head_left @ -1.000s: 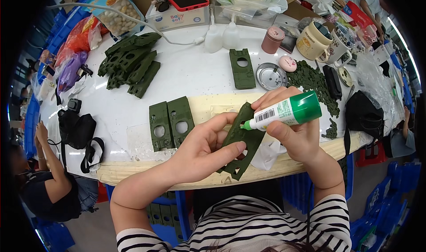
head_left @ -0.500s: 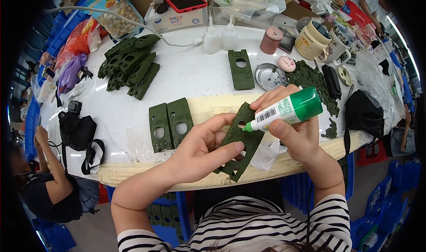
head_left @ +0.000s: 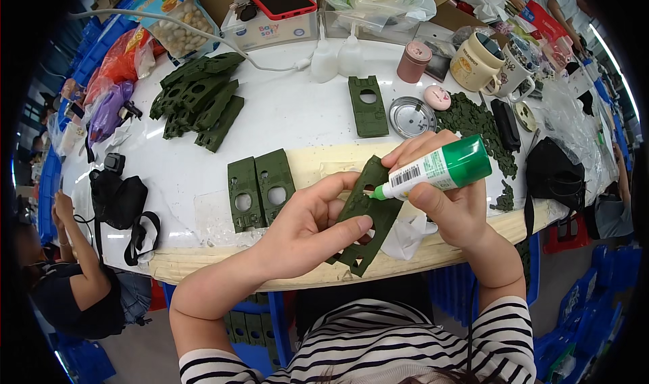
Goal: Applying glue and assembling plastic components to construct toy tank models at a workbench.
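My left hand (head_left: 307,225) grips a dark green plastic plate (head_left: 373,230) by its edges, thumb across the front, holding it tilted over the table's near edge. In my right hand (head_left: 449,205) is a white glue bottle (head_left: 433,170) with a green base and green nozzle. The bottle leans so that its nozzle tip meets the plate's face near the upper part, or hovers just over it; I cannot tell which. Two similar plates (head_left: 262,189) lie side by side left of my hands. Another single plate (head_left: 368,107) lies farther back.
A stack of green plates (head_left: 196,100) lies back left. Small green pieces (head_left: 476,124) are heaped at right, beside a round metal dish (head_left: 412,116). White squeeze bottles (head_left: 324,61), a pink canister (head_left: 414,61) and mugs (head_left: 476,61) stand behind. Someone (head_left: 78,276) sits at left.
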`<state>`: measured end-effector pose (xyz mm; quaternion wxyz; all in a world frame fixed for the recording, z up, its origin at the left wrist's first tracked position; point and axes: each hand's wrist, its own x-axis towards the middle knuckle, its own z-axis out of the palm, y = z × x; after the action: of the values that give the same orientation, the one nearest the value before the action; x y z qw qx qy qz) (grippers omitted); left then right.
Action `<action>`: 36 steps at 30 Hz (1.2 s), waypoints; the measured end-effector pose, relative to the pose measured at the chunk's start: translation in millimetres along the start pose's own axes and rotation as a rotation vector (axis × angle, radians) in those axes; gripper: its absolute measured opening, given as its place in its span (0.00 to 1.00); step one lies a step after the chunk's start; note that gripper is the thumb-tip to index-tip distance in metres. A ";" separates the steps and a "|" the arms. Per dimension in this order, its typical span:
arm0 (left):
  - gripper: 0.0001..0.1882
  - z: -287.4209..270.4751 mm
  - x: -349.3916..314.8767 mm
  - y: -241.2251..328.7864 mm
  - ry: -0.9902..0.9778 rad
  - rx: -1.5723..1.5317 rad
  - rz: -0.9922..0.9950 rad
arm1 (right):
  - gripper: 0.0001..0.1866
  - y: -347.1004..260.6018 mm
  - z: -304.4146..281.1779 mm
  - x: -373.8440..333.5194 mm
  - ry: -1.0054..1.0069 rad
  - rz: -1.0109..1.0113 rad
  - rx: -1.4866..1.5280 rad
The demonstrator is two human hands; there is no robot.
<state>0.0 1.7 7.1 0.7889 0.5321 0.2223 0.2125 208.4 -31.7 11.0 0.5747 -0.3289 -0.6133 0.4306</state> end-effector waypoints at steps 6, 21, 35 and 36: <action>0.23 -0.4 -0.3 -0.2 -0.001 0.008 0.000 | 0.13 0.3 -0.7 0.1 -0.009 -0.021 -0.020; 0.23 1.1 -1.5 2.0 0.035 0.015 0.021 | 0.23 -6.3 -0.9 2.4 0.094 0.066 0.001; 0.28 -6.8 0.4 -1.9 0.116 -0.172 0.151 | 0.18 3.9 9.5 -4.4 -0.060 -0.190 -0.045; 0.28 -7.2 0.5 -2.3 0.116 -0.167 0.154 | 0.16 4.1 9.1 -4.4 -0.058 -0.193 -0.055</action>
<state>-3.5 6.5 2.5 0.7977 0.4668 0.2077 0.3205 199.6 -35.4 5.7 0.5860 -0.2715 -0.6702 0.3656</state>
